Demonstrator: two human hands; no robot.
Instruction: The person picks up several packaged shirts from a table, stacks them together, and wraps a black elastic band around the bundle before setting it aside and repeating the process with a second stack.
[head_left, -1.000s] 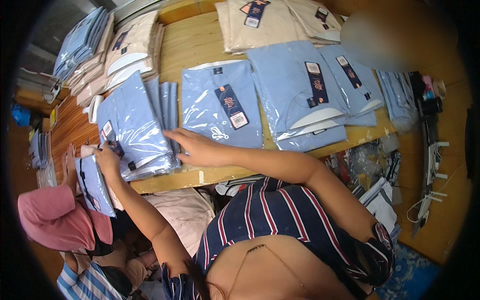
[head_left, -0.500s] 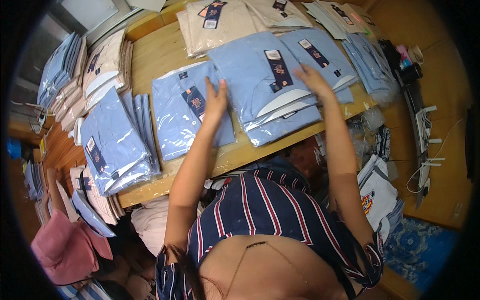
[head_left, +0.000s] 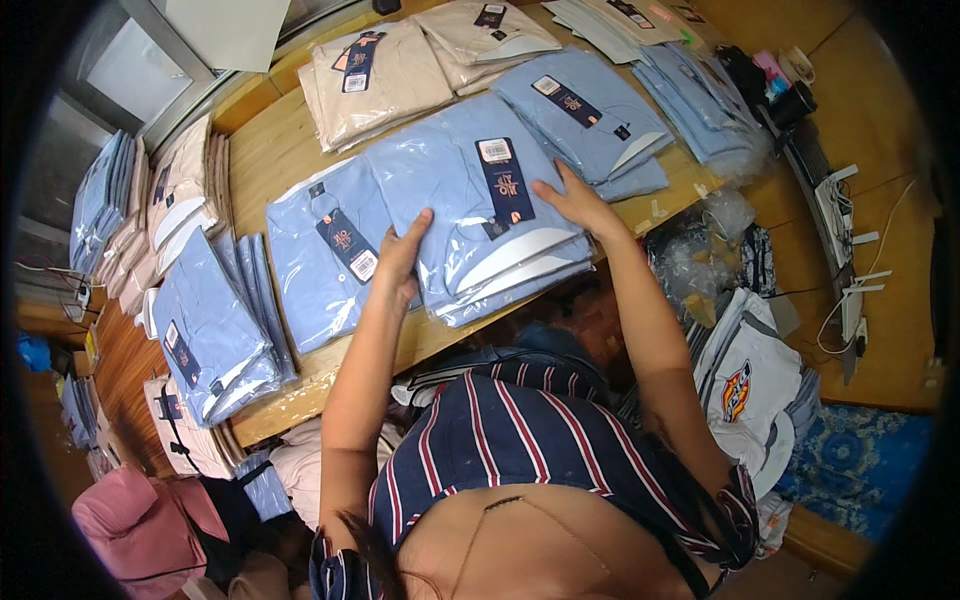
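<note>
A stack of folded blue shirts in clear plastic bags [head_left: 430, 160] lies at the middle of the table, dark tag on top. My left hand [head_left: 402, 258] grips its left side, the thumb over the top edge and the other fingers partly hidden. On its right side my right hand [head_left: 584, 205] takes hold, thumb on the top bag, fingers along the edge. Left of the stack, and partly under its edge, is a single bagged blue shirt [head_left: 312, 265]. Another pile of bagged blue shirts [head_left: 600, 130] lies just beyond my right hand.
Beige bagged shirts [head_left: 400, 85] are piled at the back. More blue shirts [head_left: 215, 320] lean at the table's left end. Plastic wrap [head_left: 690, 265] bunches beside the table's right edge. A person in a pink head covering [head_left: 125, 510] is at lower left.
Both hands have closed in on the sides of the blue stack, my right hand coming down from its far right. The view has shifted, and the person at lower left has moved.
</note>
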